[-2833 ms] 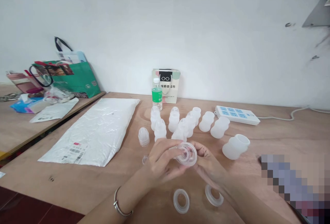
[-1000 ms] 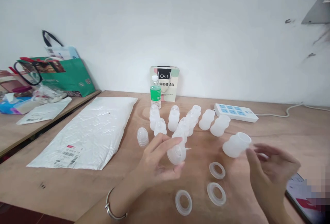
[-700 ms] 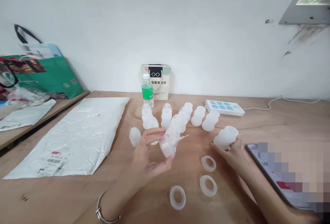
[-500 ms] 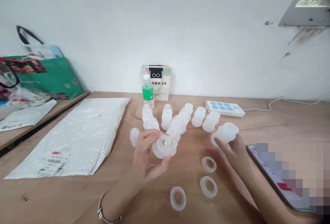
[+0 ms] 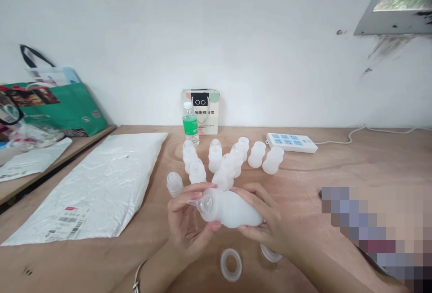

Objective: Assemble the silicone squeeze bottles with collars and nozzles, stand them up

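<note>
Both my hands meet over the middle of the table at a baby bottle lying tilted on its side in the air. Its frosted white body point(image 5: 238, 209) is wrapped by the fingers of my right hand point(image 5: 268, 218). At its left end is a clear teat with a collar point(image 5: 205, 204), gripped at the rim between the thumb and fingers of my left hand point(image 5: 187, 221). The collar and the body's mouth touch; whether they are fastened I cannot tell. Below lies a translucent ring point(image 5: 223, 263), and a second ring point(image 5: 270, 254) is partly hidden by my right wrist.
Several frosted bottles point(image 5: 215, 155) with clear tops stand behind my hands. Open bottle bodies point(image 5: 272, 160) are to their right, a clear domed piece point(image 5: 174, 184) to the left. Around them are a white parcel point(image 5: 111, 176), water bottle point(image 5: 191, 124), paper bag point(image 5: 211, 119) and power strip point(image 5: 292, 143).
My right hand has brought the bottle body left and down to the teat piece in my left hand, and the two now touch. The view has shifted slightly.
</note>
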{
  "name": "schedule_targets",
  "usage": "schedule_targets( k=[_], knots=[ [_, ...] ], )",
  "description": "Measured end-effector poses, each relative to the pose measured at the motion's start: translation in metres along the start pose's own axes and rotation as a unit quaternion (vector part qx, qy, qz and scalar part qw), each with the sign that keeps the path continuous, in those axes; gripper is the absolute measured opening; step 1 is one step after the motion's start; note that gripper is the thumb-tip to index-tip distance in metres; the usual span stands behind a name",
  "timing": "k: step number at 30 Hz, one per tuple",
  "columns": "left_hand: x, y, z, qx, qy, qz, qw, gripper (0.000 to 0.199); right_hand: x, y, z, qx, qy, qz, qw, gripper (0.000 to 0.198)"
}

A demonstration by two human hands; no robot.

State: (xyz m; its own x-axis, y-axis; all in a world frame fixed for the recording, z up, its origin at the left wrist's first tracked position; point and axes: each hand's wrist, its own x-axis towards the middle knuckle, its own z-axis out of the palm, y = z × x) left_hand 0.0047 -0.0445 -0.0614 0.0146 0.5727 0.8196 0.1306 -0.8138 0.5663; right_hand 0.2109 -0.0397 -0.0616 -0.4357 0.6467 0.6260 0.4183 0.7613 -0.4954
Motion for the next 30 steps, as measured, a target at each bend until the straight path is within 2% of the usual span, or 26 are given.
schedule_targets(
  k=[3,5,7,9,11,13,16,19,21,23,25,27,30],
  knots=[
    [0.003,-0.001,0.005,-0.007,-0.012,0.037,0.999,0.054,-0.002,0.003,0.001,-0.011,0.028,-0.009,1.0,0.053],
    [0.004,-0.002,0.005,0.016,-0.031,0.017,0.999,0.06,-0.005,0.004,0.002,-0.013,0.049,-0.028,0.998,0.054],
    [0.003,-0.002,0.007,0.027,-0.047,0.005,0.998,0.057,-0.008,0.005,0.003,-0.025,0.07,-0.05,0.996,0.055],
    [0.002,-0.001,0.01,0.015,-0.023,-0.009,1.0,0.05,-0.012,0.005,0.004,-0.057,0.094,-0.059,0.992,0.055],
    [-0.001,0.0,0.016,-0.021,0.027,-0.051,0.998,0.046,-0.016,0.004,0.007,-0.089,0.115,-0.06,0.988,0.056],
    [-0.003,0.001,0.022,-0.05,0.05,-0.093,0.993,0.043,-0.02,0.004,0.009,-0.099,0.131,-0.052,0.985,0.056],
    [-0.004,0.003,0.025,-0.057,0.023,-0.094,0.994,0.041,-0.02,0.001,0.009,-0.063,0.127,-0.031,0.989,0.058],
    [-0.002,0.003,0.02,-0.075,-0.039,-0.086,0.993,0.043,-0.017,-0.001,0.005,0.067,0.058,0.026,0.996,0.054],
    [-0.001,0.002,0.013,-0.108,-0.107,-0.12,0.981,0.044,-0.016,-0.003,0.003,0.21,-0.009,0.106,0.972,0.044],
    [-0.002,0.0,0.007,-0.147,-0.172,-0.168,0.959,0.046,-0.015,-0.005,0.003,0.361,-0.07,0.188,0.911,0.046],
    [-0.005,-0.002,0.003,-0.174,-0.208,-0.211,0.939,0.05,-0.015,-0.006,0.004,0.463,-0.107,0.244,0.845,0.054],
    [-0.008,-0.004,0.004,-0.193,-0.201,-0.221,0.935,0.062,-0.015,-0.008,0.006,0.498,-0.122,0.263,0.817,0.056],
    [-0.008,-0.006,0.011,-0.187,-0.12,-0.164,0.961,0.087,-0.015,-0.009,0.007,0.509,-0.142,0.259,0.809,0.055]
  ],
)
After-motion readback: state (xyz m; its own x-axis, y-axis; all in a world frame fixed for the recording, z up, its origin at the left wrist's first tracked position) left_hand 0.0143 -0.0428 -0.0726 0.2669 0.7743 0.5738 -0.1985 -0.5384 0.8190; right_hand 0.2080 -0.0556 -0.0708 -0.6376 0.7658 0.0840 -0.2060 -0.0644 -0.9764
